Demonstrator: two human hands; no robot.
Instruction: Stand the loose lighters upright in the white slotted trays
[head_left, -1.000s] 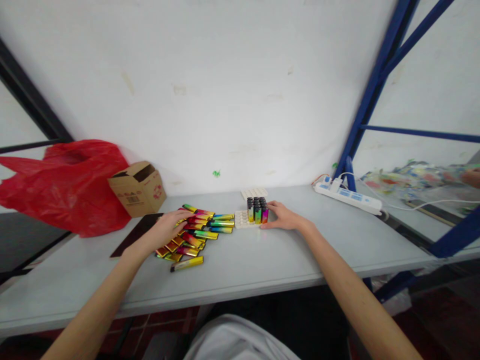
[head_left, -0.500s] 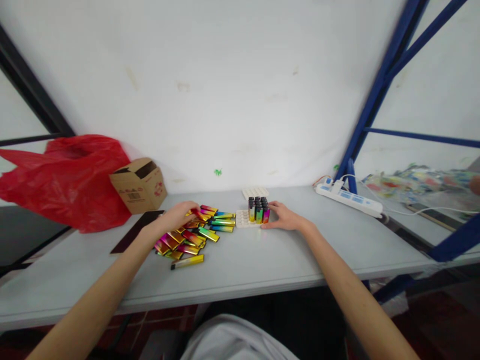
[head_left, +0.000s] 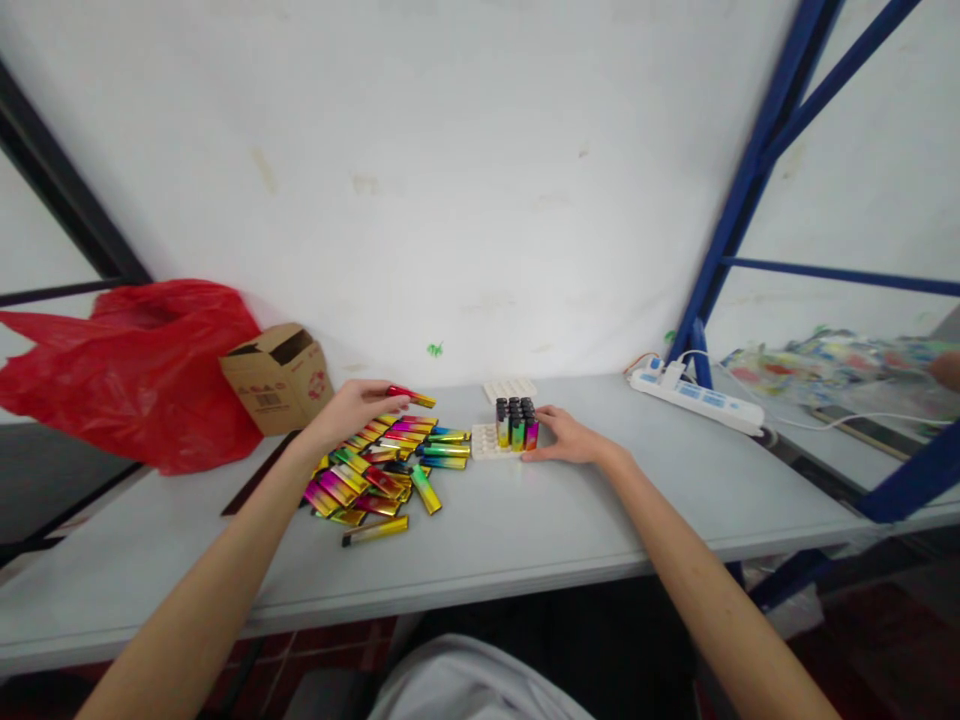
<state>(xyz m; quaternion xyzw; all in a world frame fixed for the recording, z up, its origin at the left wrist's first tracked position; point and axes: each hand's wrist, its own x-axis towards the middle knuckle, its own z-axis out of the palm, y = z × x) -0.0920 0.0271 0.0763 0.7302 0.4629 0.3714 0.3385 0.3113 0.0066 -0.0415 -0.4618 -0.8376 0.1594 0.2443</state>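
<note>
Between the fingers of my left hand [head_left: 367,405] is a red and gold lighter [head_left: 416,397], raised above the back of a pile of shiny multicoloured lighters [head_left: 382,480]. Several lighters with black tops [head_left: 516,425] stand upright, close together, on the right part of a white tray with holes [head_left: 485,443]. My right hand [head_left: 562,436] rests at the right side of this tray, its thumb and fingers apart around the edge of the upright group. A single yellow lighter [head_left: 376,530] lies in front of the pile.
A second white tray [head_left: 510,389] lies by the wall. Left are a red plastic bag [head_left: 172,380], an open cardboard box [head_left: 279,385] and a dark flat object [head_left: 259,480]. A power strip [head_left: 697,400] and blue frame [head_left: 731,240] are right. Part of another person's hand shows far right.
My left hand has lifted a red and gold lighter from the pile. A green and yellow lighter at the pile's right side has turned and shifted nearer. My right hand has stayed beside the tray.
</note>
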